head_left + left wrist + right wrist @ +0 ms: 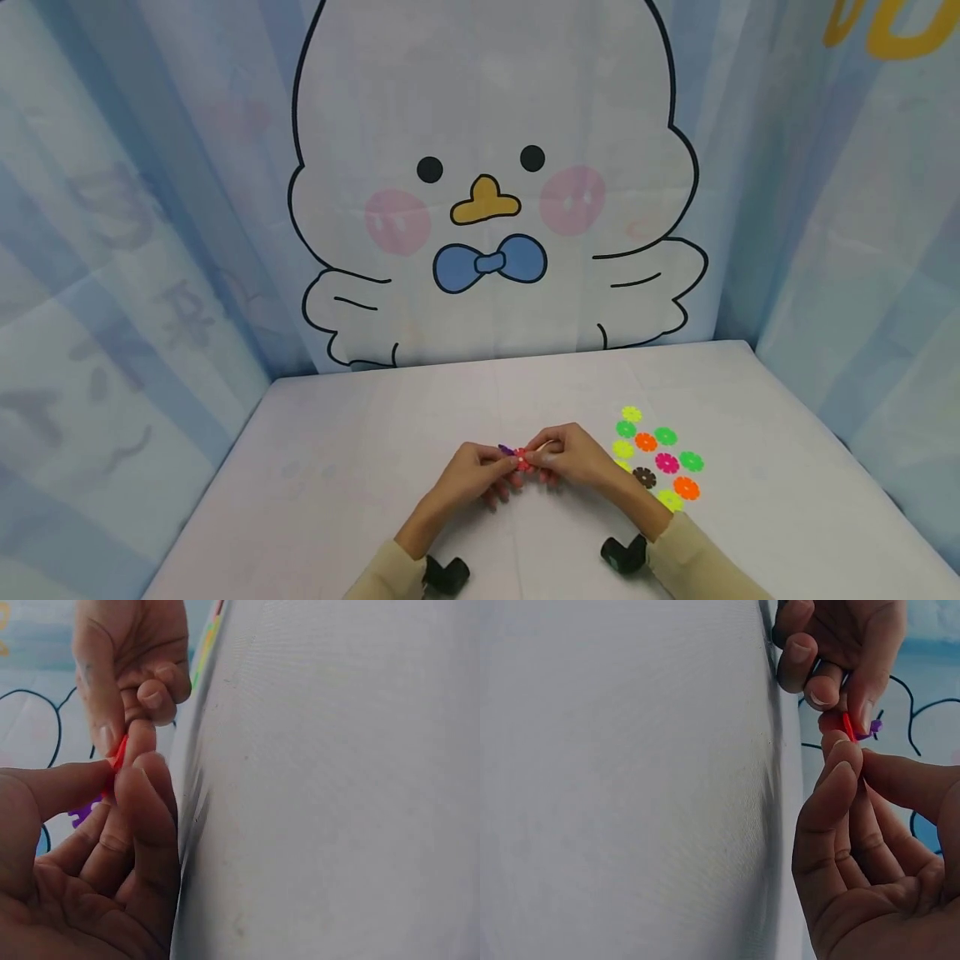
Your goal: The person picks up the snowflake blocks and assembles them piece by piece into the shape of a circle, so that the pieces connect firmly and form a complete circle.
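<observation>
Both hands meet over the middle of the table around small notched plastic discs. My left hand (472,475) pinches a red disc (522,459) between thumb and fingers. From the other side my right hand (573,454) pinches the same red piece, thumb against fingertips. A purple disc (507,450) joins or touches the red one; how they connect is hidden by the fingers. In the left wrist view the red disc (118,756) stands edge-on between the fingertips, with the purple disc (84,814) behind. The right wrist view shows the purple disc (870,730) beyond the left thumb.
To the right on the white table (337,500) lie several loose discs, among them a magenta disc (667,463), an orange disc (686,488), a dark brown disc (644,477) and a green disc (692,462). A printed curtain (487,317) stands behind the table.
</observation>
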Demonstrator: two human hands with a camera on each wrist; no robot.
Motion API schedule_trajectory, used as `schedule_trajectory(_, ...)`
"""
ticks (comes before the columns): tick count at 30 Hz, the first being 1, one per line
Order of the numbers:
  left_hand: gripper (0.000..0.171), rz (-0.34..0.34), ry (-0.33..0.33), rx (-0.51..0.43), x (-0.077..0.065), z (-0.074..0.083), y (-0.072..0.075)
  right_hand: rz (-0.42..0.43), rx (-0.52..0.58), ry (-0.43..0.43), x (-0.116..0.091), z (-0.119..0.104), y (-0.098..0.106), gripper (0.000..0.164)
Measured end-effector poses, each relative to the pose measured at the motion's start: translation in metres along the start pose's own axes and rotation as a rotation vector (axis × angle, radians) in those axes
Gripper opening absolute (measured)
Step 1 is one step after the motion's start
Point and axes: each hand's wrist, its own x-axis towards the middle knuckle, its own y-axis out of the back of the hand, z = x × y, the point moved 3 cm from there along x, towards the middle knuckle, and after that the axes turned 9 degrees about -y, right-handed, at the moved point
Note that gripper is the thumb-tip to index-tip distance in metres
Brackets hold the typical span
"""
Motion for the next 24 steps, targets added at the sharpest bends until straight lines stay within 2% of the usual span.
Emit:
schedule_trajectory(7,0.029,-0.052,0.024,-0.105,0.000,-0.004,-0.001,-0.015,-0.037,0.010,0.000,0.001,0.001,0.019)
schedule_trajectory(14,0.029,-0.050,0.034,-0.120,0.000,-0.006,-0.002,-0.013,-0.097,0.005,0.000,0.002,0.008,0.018)
schedule_trajectory(18,0.028,-0.043,0.045,-0.131,0.000,-0.006,-0.002,0.040,-0.131,-0.019,0.000,0.006,0.023,0.016)
schedule_trajectory(24,0.028,-0.047,0.052,-0.151,-0.001,-0.006,-0.001,0.187,-0.165,-0.085,-0.004,0.016,0.058,0.016)
